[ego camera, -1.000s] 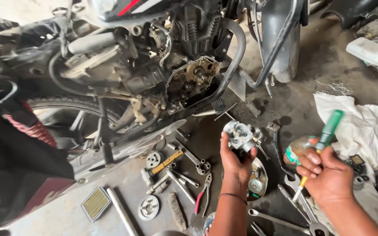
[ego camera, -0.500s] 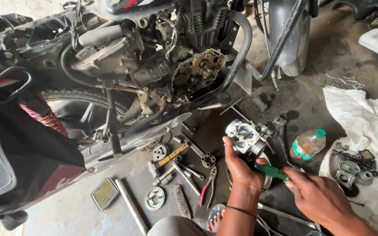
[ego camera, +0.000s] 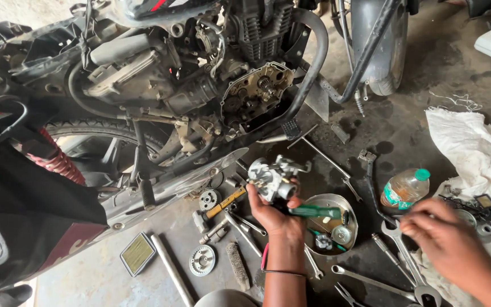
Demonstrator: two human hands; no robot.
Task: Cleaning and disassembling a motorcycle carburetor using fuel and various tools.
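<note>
Right now your left hand (ego camera: 277,219) is closed around a small silver metal carburettor body (ego camera: 274,177), held up off the concrete floor (ego camera: 86,284); a green-handled screwdriver (ego camera: 313,211) sits tucked under the same fingers, its handle pointing toward your right. Your right hand (ego camera: 441,239) hovers low at the right, fingers curled together; whether it is pinching something small, I cannot tell.

Just beyond your left wrist lies a round shallow metal dish (ego camera: 352,211) with small parts in it. Around it, steel spanners (ego camera: 396,233) and a yellow-handled hammer (ego camera: 223,202) are scattered on the floor, with toothed grey gear wheels (ego camera: 203,260) nearer the left. A clear plastic bottle with a green cap (ego camera: 404,189) lies on its side beside a crumpled white cloth (ego camera: 478,153) carrying more small parts at the floor's right edge.

Farther off stands the black motorcycle (ego camera: 160,68), its open engine side cover (ego camera: 257,94) showing bare gears.

The risk, as I judge it: one hand carries both carburettor and screwdriver, so a loosened grip could drop either onto the dish and scatter its parts. Loose pieces could roll among the tools and get lost. Grit from the oily floor could also get into the open engine or the carburettor.
</note>
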